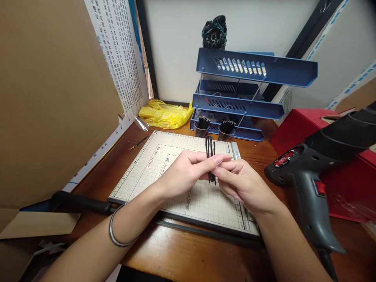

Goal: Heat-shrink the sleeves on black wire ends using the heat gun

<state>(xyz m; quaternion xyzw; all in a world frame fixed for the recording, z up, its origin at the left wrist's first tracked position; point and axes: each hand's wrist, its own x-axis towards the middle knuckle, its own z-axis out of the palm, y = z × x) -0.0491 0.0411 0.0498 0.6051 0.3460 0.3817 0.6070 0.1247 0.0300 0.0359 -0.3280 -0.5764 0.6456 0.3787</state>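
A small bunch of thin black strips (210, 147), perhaps short wires, stands nearly upright between my hands. My left hand (188, 172) pinches it between thumb and fingers. From the other side my right hand (242, 182) meets it, closed, with thumb and fingertips against the lower part of the bunch. Some strip ends show below the fingers; the middle is hidden. Both hands are above the cream gridded board of a paper cutter (141, 176). Behind them, a left clear cup (201, 127) and a right clear cup (226, 131) hold many similar black strips.
At the right stands a dark heat gun (311, 184) before a red box (302, 121). Blue stacked trays (252, 70) rise at the back, beside a yellow plastic bag (166, 114). The cutter's black handle (82, 202) reaches left, near a cardboard panel (55, 98).
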